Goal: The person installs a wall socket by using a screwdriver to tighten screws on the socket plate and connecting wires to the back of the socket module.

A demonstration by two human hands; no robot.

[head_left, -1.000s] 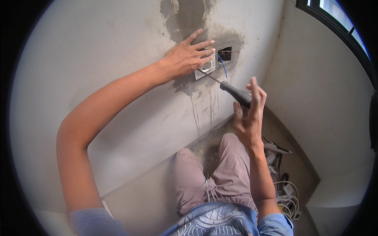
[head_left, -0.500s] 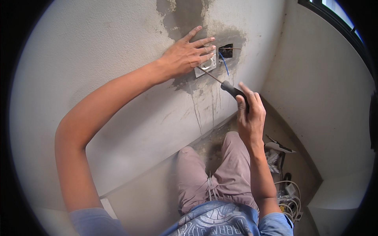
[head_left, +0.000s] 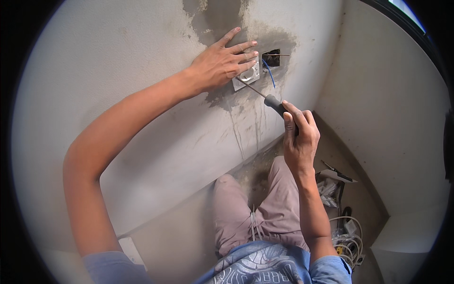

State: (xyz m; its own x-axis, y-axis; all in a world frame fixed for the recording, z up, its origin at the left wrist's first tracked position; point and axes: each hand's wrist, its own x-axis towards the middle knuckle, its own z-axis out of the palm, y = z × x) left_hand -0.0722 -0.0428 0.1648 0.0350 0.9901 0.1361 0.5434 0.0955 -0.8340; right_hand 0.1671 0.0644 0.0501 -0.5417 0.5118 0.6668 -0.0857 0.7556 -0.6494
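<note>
A wall socket (head_left: 248, 74) with a pale square frame sits on the wall, partly covered by my left hand (head_left: 221, 64). That hand lies flat over it, fingers spread toward the right. My right hand (head_left: 301, 135) grips a screwdriver (head_left: 274, 102) by its dark handle. The long thin shaft slants up and left to the socket's lower left part, beside my left hand; its very tip is hard to make out. Just right of the socket is a dark square wall box opening (head_left: 271, 57), from which a blue wire (head_left: 270, 75) hangs and a brownish wire sticks out rightward.
Rough grey plaster (head_left: 217, 21) surrounds the socket and box. On the floor at the right lie a coiled white cable (head_left: 352, 244), clear plastic bags (head_left: 328, 191) and a dark-handled tool (head_left: 331, 166). A white flat piece (head_left: 131, 251) lies at the lower left. A side wall rises at the right.
My right forefinger has come down from a raised position onto the screwdriver handle. My left hand stays spread over the socket. The view has shifted slightly.
</note>
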